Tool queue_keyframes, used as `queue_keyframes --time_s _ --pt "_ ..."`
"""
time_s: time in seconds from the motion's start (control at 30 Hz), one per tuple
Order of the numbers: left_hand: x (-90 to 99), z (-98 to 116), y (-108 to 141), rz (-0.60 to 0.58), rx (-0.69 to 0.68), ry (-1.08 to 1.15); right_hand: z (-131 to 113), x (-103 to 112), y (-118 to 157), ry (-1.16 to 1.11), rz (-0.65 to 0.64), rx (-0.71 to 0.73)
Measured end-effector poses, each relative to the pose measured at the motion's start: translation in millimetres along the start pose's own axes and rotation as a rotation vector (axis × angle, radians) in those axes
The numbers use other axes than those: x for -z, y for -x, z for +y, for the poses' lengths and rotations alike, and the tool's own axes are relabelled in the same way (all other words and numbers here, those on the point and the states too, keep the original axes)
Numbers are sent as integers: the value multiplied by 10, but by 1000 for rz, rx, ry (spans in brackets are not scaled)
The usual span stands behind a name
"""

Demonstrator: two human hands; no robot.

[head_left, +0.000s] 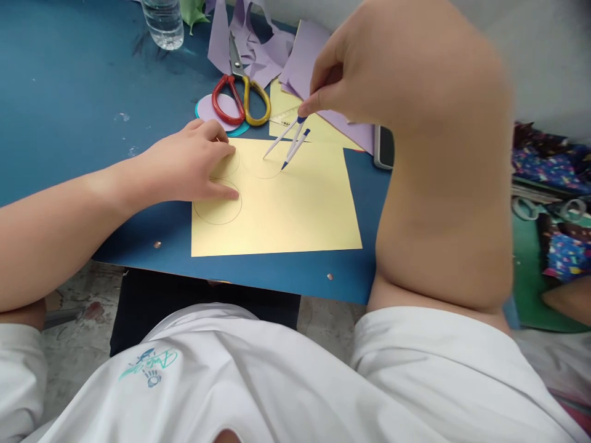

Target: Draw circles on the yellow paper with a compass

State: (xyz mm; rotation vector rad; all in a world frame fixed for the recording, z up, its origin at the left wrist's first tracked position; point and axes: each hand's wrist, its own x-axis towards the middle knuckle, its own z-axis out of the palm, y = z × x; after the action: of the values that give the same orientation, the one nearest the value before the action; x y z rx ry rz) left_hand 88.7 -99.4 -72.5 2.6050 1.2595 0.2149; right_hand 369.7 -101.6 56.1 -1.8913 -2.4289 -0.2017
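Atop the blue table (92, 86), two circles (218, 224) and a partial third (269, 178) were marked, paper (290, 215) pressed by spread left hand (184, 161), compass (295, 149) pinched by right hand (355, 77).

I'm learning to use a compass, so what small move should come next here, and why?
Probably twist the compass with the right hand: its blue-tipped leg stands on a faint curve that looks open, while the left hand steadies the yellow paper.
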Motion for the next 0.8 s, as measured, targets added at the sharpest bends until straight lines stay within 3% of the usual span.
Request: queue_keyframes --time_s 0.1,0.23,0.57,0.8 --pt "9 31 22 19 4 -2 59 -82 -57 -14 22 42" --pt "101 53 30 -46 -23 -13 96 -145 -86 35 66 92" --pt "7 6 -13 -11 9 10 -252 0 -46 71 -56 125" --pt "114 86 30 -35 -12 2 -250 -54 -56 -25 -28 226"
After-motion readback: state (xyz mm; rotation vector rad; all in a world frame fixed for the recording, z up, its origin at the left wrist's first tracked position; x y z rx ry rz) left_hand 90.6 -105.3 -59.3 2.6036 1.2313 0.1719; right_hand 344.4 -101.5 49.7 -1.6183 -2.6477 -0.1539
